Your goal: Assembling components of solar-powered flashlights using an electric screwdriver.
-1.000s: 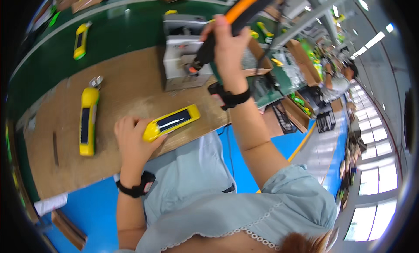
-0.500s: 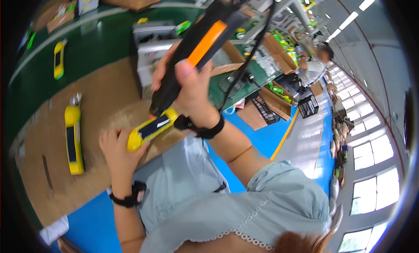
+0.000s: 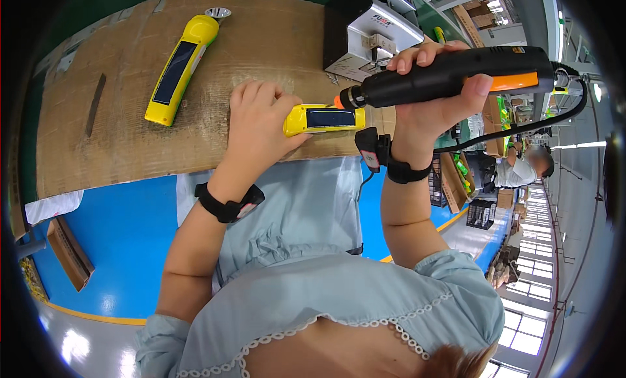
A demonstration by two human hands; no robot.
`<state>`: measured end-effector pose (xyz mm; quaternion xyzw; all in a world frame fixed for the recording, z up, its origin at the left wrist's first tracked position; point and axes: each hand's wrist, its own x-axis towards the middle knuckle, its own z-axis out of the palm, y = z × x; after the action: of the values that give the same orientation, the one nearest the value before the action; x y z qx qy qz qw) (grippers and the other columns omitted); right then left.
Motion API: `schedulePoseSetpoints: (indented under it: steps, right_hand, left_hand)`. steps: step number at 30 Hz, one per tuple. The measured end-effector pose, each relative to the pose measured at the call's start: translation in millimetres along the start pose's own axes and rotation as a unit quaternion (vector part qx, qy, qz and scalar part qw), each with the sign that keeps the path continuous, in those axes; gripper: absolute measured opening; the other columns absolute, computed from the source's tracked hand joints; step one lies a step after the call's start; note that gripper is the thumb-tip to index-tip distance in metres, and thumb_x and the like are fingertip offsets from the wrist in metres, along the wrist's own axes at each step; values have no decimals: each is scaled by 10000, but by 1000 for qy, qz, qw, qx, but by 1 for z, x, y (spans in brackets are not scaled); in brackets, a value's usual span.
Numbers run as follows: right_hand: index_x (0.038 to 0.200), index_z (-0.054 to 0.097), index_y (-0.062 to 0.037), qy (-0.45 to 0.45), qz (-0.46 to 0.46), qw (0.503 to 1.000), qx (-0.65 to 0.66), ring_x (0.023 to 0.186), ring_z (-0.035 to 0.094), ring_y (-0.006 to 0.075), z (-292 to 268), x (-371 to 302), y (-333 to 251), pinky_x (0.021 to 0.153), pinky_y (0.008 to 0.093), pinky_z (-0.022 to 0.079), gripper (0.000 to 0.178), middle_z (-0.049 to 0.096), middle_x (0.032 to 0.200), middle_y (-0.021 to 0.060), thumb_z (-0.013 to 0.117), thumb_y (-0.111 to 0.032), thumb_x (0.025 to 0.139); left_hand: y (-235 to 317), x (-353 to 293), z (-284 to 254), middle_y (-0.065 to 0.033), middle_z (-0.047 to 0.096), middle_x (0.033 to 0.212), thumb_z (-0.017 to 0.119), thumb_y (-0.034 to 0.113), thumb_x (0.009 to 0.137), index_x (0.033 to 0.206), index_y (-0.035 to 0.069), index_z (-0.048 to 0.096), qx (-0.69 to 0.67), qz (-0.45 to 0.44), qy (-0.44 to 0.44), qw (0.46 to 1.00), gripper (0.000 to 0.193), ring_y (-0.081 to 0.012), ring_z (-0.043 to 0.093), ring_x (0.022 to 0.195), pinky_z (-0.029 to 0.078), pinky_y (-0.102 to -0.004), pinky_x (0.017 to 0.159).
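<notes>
My right hand [image 3: 430,110] is wrapped round a black electric screwdriver [image 3: 456,71] with an orange stripe, held nearly level. Its orange-collared tip points left, just over the top edge of a yellow flashlight body [image 3: 329,118] with a dark solar panel. Whether the bit touches the body I cannot tell. My left hand [image 3: 261,117] grips that body at its left end, low over the cardboard near its front edge. Farther left lies a second yellow flashlight [image 3: 175,78], also with a dark panel, a silver reflector [image 3: 218,13] loose at its head.
A cardboard sheet [image 3: 130,143] covers the bench. A black and silver machine [image 3: 365,35] stands at the back right, with small screws near it. The screwdriver's cable [image 3: 521,127] loops down right. Beyond are cartons, a black crate [image 3: 481,213] and a seated person [image 3: 518,169].
My view has turned and shifted. The screwdriver has gone from steeply tilted to nearly level, its tip still by the flashlight body. Both hands keep their hold.
</notes>
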<state>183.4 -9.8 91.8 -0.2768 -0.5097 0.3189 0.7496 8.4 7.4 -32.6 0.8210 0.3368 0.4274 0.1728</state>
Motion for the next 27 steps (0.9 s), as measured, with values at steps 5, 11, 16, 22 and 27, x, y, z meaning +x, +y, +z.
schedulePoseSetpoints:
  steps: [5,11,16,22,27]
  right_hand:
    - [961,472,-71,107,-93,974,-179,609,547,226,-24,25,-9,597,388,489,484,528,715,84,558,-533,845]
    - [947,395,-6,151,-199,945,-212,468,559,203,-50,65,2,441,324,490,313,564,616,122,613,-219,878]
    - [892,470,-6,97,-141,952,-255,476,567,162,-47,68,9,458,251,457,231,577,596,94,627,-173,862]
    - [901,477,-13,98,-23,989,-104,505,564,216,-38,45,4,472,316,481,345,552,647,120,598,-334,866]
    - [993,450,-48,23,-2,1000,11,589,565,239,-4,-3,7,578,374,507,500,539,707,125,617,-484,815]
  left_hand:
    - [0,-2,-2,-61,498,873,818,265,517,896,128,651,6,-8,-3,1000,437,-270,482,945,341,-423,892]
    - [2,1,-2,-62,481,843,820,260,510,902,125,650,5,-2,-10,1000,448,-268,479,913,345,-421,883]
    - [3,1,-3,-61,470,825,820,267,507,904,124,649,1,-8,-20,1000,456,-266,475,877,347,-413,848]
    - [1,2,-4,-72,477,847,818,227,500,874,107,646,3,-13,-24,1000,429,-283,473,891,344,-420,859]
    - [1,0,-1,-82,472,856,817,221,493,879,103,640,-10,-12,-19,1000,441,-299,477,915,334,-437,897]
